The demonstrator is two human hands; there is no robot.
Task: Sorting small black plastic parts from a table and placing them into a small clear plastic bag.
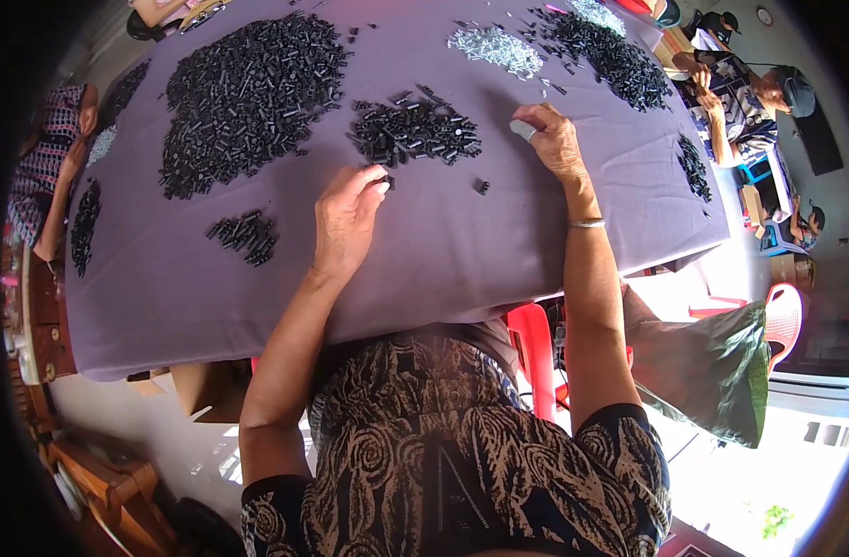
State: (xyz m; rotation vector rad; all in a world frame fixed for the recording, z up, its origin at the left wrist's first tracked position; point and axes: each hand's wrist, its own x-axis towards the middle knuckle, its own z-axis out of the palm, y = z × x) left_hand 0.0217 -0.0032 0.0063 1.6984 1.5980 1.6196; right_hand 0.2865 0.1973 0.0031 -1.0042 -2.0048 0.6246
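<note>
My left hand (343, 223) is closed in a pinch, with a small black cylindrical piece (389, 180) at its fingertips. Just beyond it lies a middle-sized pile of the same black pieces (415, 132). My right hand (558, 141) is raised to the right of that pile, its fingers closed; a pale grey cover (523, 129) shows on one digit. What those fingers hold, if anything, is hidden. One loose black piece (481, 187) rests on the cloth between my hands. A small group of black pieces (244, 236) lies left of my left forearm.
A purple cloth (424, 269) covers the table. A large black heap (253, 93) spreads at the far left, and clear-white small pieces (495, 51) lie at the back. More black pieces (619, 65) are at the far right. Other people (735, 102) sit around the table.
</note>
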